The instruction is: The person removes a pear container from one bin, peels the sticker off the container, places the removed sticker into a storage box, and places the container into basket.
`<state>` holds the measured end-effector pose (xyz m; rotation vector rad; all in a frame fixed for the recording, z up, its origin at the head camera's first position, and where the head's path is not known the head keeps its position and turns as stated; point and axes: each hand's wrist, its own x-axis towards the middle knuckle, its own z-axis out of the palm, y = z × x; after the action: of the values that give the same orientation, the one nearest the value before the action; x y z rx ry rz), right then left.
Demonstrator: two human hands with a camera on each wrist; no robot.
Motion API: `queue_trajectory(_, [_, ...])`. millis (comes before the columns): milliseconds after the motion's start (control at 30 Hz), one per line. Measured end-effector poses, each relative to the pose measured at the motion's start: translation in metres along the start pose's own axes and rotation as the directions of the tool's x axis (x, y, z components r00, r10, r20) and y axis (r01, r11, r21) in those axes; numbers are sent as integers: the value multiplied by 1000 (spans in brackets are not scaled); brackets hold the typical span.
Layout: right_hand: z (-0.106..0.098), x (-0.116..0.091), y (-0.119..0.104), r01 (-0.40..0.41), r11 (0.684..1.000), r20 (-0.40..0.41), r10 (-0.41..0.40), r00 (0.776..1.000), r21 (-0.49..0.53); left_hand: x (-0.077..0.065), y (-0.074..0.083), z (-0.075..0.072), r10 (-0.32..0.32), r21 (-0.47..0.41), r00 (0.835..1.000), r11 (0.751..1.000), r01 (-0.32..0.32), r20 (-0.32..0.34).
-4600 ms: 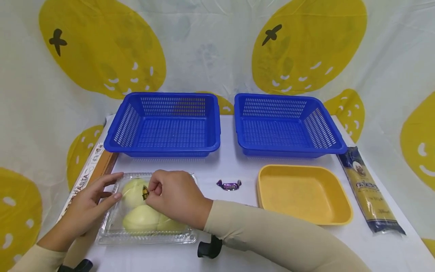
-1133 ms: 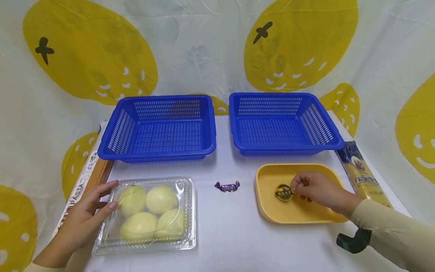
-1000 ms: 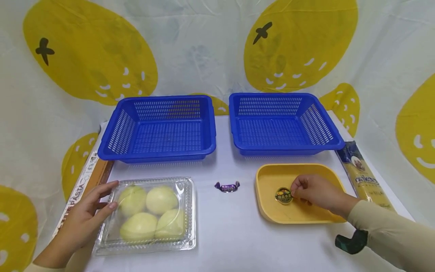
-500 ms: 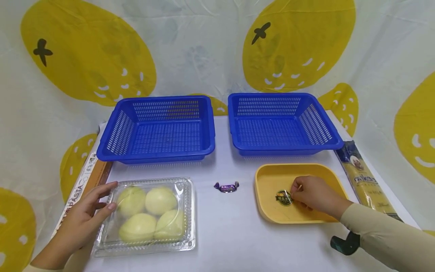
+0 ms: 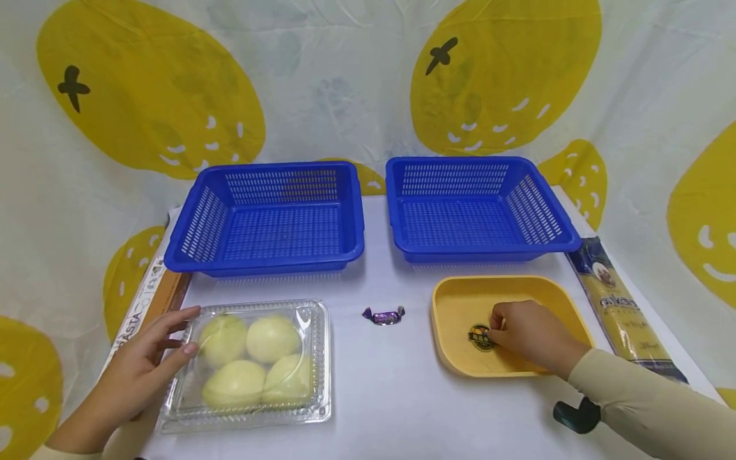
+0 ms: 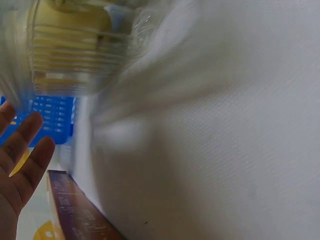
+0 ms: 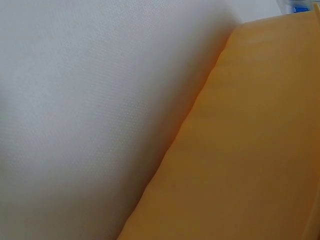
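Observation:
In the head view a clear plastic clamshell box (image 5: pixel 323 358) with several pale yellow-green round fruits (image 5: pixel 273 338) sits at the left front. My left hand (image 5: pixel 140 364) has its fingers spread and relaxed, with fingertips at the box's left edge. At the right, my right hand (image 5: pixel 535 335) reaches into a yellow tray (image 5: pixel 460 303). Thumb and forefinger pinch the right edge of a small round dark sticker (image 5: pixel 478 337) with gold print, close over the tray floor. The right wrist view shows only the tray's outer wall (image 7: pixel 240 125) and white cloth; that hand is out of it.
Two blue slotted baskets (image 5: pixel 264 263) (image 5: pixel 489 249) stand side by side at the back. A purple-wrapped candy (image 5: pixel 384 317) lies mid-table. A pasta box (image 5: pixel 140 306) lies along the left edge, a blue and gold packet (image 5: pixel 623 313) along the right.
Earlier my right hand pinched the sticker over the clear box; it has since carried it right into the yellow tray. Within the last second the hand shifts slightly there. My left hand stays put.

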<state>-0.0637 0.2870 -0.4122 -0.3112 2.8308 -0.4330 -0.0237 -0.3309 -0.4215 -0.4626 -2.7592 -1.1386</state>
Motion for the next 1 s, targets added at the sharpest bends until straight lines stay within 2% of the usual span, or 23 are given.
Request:
queue_trajectory(133, [-3,1,-2,-39,999,31,39,999,-13,3,1,-5,19,31,1000,999,-20,21])
queue_trajectory(267, [-7,2,-4,-95,995,53,95,994,-1,6,0,-12,63,118,997,991,-67,41])
queue_trajectory(400, [-14,0,-15,-79,996,-5,79,997,31,10,-1,-24,104,183,993,976,-113,58])
queue_trajectory(533, [-20,-5,-40,-18,987,-75,30,997,159,13,-3,-39,72,200,996,976,-82,54])
queue_trajectory(633, [-23,-11,-66,31,950,-104,2,995,310,16,-5,-49,59,184,998,981,-62,24])
queue_trajectory(733, [-22,-18,-92,113,894,-127,-64,990,434,24,-8,-57,47,147,999,988,-46,-1])
queue_trajectory(800, [-19,-21,-109,161,855,-118,-117,986,493,29,-11,-61,15,114,1000,993,-15,-1])
queue_trajectory(867, [-14,-22,-125,183,817,-79,-167,983,547,35,-14,-65,-22,91,1000,996,22,3])
queue_trajectory(1000, [5,-14,-153,160,766,31,-229,973,623,44,-18,-74,-101,60,995,993,100,18])
